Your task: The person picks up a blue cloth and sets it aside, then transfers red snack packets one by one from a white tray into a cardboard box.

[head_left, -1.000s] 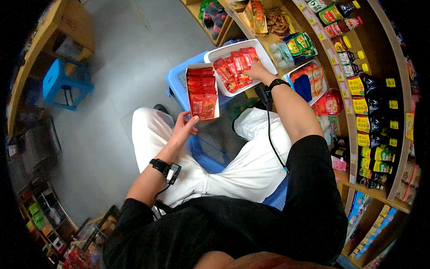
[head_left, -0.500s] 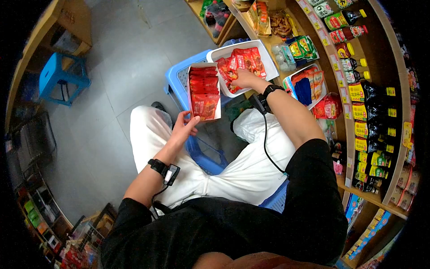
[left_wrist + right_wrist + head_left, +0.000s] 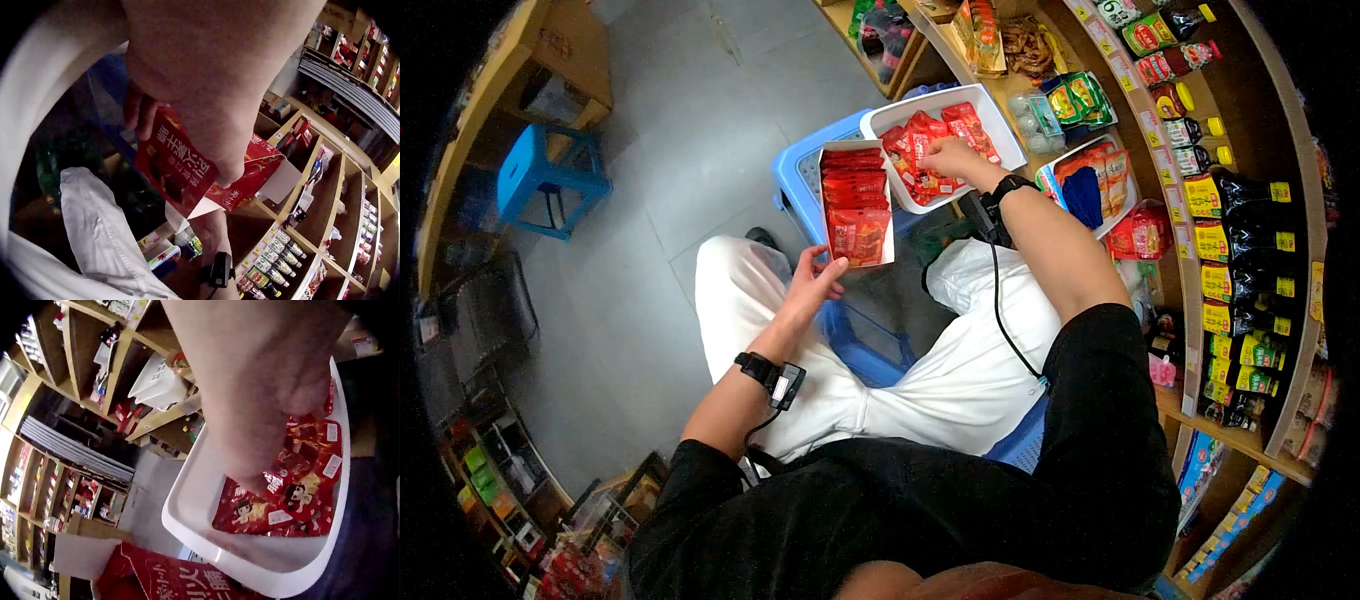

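Note:
My left hand (image 3: 812,282) grips the near end of an open red box (image 3: 889,240), its thumb on the box's edge. Red snack packets (image 3: 855,190) stand in a row inside. In the left wrist view the fingers wrap the red printed side of the box (image 3: 178,165). To the right, my right hand (image 3: 953,160) reaches into a white plastic tray (image 3: 1012,155) and pinches at a red snack packet (image 3: 922,140) among several others. From the right wrist, its fingertips meet the packets (image 3: 300,503), which lie flat and overlapping; the hand hides part of them.
Box and tray rest on a blue plastic stool (image 3: 795,170) between the knees. At right, a wooden shelf (image 3: 1165,210) bears dark sauce bottles (image 3: 1245,240) and packaged food. Another blue stool (image 3: 550,180) stands on the grey floor at left.
My right hand has moved left across the packets in the tray, then slightly back up, and the packets under it have shifted. The left hand keeps its hold on the box.

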`<state>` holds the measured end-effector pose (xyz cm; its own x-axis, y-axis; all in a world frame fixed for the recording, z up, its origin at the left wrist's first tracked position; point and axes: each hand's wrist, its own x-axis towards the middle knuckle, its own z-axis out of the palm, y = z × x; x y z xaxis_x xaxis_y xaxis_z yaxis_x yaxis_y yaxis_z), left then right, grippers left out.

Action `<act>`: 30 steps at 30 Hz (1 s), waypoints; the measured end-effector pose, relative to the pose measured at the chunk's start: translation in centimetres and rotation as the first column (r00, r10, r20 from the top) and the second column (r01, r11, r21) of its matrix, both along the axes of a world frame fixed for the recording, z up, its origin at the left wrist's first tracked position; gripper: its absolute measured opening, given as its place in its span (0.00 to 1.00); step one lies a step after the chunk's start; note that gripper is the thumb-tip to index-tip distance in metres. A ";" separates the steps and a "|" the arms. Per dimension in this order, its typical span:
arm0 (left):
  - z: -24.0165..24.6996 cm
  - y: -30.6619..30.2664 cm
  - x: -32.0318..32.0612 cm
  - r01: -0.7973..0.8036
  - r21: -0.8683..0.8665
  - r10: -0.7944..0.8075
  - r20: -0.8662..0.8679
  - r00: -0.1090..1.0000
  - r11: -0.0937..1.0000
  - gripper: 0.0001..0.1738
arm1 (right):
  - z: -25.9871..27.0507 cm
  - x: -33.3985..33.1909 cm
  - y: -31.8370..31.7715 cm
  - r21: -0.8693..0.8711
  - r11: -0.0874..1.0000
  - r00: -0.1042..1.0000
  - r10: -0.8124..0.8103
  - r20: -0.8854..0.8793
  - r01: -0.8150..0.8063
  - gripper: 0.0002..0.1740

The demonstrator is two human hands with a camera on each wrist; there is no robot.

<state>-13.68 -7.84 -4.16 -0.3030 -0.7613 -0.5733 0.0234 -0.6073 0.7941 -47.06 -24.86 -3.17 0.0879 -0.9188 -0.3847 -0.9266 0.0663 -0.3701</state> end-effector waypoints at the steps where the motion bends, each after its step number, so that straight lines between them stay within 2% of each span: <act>1: -0.1 0.0 0.0 0.000 0.000 0.000 0.001 1.000 1.000 0.44 | -0.3 -0.3 0.1 0.115 0.986 0.972 -0.137 0.190 0.117 0.19; 2: -0.1 0.0 0.0 0.004 -0.004 -0.004 0.005 1.000 1.000 0.44 | -0.6 -0.6 0.0 0.247 0.947 0.890 -0.286 0.354 0.206 0.18; 3: -0.1 0.0 -0.1 0.009 -0.008 -0.009 0.008 1.000 1.000 0.44 | -0.3 -0.4 0.1 0.247 0.947 0.890 -0.286 0.354 0.206 0.18; 5: 0.0 0.0 -0.1 0.005 -0.006 -0.005 0.012 1.000 1.000 0.44 | 0.2 -0.1 0.4 0.308 0.936 0.827 -0.305 0.472 0.169 0.17; 9: 0.4 0.0 -0.2 0.012 -0.007 -0.012 0.016 1.000 1.000 0.44 | 1.0 0.6 0.7 0.284 0.952 0.892 -0.226 0.392 0.117 0.17; 11: 0.2 0.0 -0.1 0.015 -0.020 -0.015 0.006 1.000 1.000 0.44 | 1.2 0.9 0.2 0.259 0.950 0.930 -0.246 0.274 0.175 0.20; 12: -0.1 0.0 -0.1 0.018 -0.028 -0.018 -0.005 1.000 0.999 0.44 | 0.8 0.9 -0.1 0.255 0.952 0.930 -0.242 0.277 0.172 0.20; 15: -0.5 0.1 -0.1 0.001 -0.034 -0.001 -0.008 1.000 0.999 0.44 | -1.0 0.7 -1.2 0.164 0.960 0.941 -0.260 0.217 0.227 0.14; 17: -0.7 0.1 -0.1 0.005 -0.035 -0.005 -0.014 1.000 0.999 0.45 | -1.8 0.2 -1.8 -0.024 0.978 0.972 -0.203 0.116 0.208 0.12; 18: -0.8 0.0 0.0 0.009 -0.030 -0.010 -0.022 1.000 1.000 0.45 | -0.6 0.6 -1.5 -0.110 0.978 0.984 -0.170 0.059 0.175 0.09; 21: -1.2 0.0 0.0 -0.010 -0.021 0.009 -0.023 1.000 1.000 0.45 | 1.3 0.2 -0.5 -0.238 0.963 0.988 -0.101 0.119 0.127 0.08; 22: -1.4 0.0 0.0 -0.008 -0.028 0.007 -0.019 1.000 1.000 0.45 | 2.0 0.2 -0.2 -0.220 0.955 0.971 -0.160 0.176 0.197 0.06; 23: -1.5 0.1 0.0 -0.009 -0.048 0.008 -0.019 1.000 0.999 0.45 | 2.8 0.2 -0.1 -0.225 0.960 0.974 -0.124 0.188 0.166 0.06; 25: -1.6 0.1 0.0 -0.030 -0.031 0.030 -0.011 0.999 0.999 0.44 | 5.3 0.6 0.9 -0.220 0.947 0.956 -0.182 0.229 0.233 0.05; 26: -1.6 0.1 0.0 -0.040 -0.034 0.040 -0.006 0.999 0.999 0.43 | 5.0 0.1 0.5 -0.258 0.945 0.967 -0.152 0.204 0.202 0.10; 27: -2.2 0.0 0.1 -0.039 -0.055 0.039 -0.003 0.999 0.998 0.43 | 4.3 -0.3 0.2 -0.276 0.939 0.966 -0.147 0.210 0.203 0.10; 29: -3.6 -0.2 0.3 -0.107 -0.009 0.106 -0.110 0.988 0.994 0.41 | 3.3 -0.9 -0.4 -0.237 0.892 0.872 -0.268 0.409 0.385 0.18; 30: -2.4 -0.2 0.5 -0.110 0.002 0.109 -0.147 0.983 0.994 0.39 | 4.2 -1.0 -0.4 -0.157 0.902 0.852 -0.307 0.424 0.403 0.25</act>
<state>-13.21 -7.99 -6.59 -0.2980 -0.7981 -0.5236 0.2064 -0.5894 0.7810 -48.08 -25.24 1.06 -0.1666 -0.9727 -0.1618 -0.6394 0.2315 -0.7332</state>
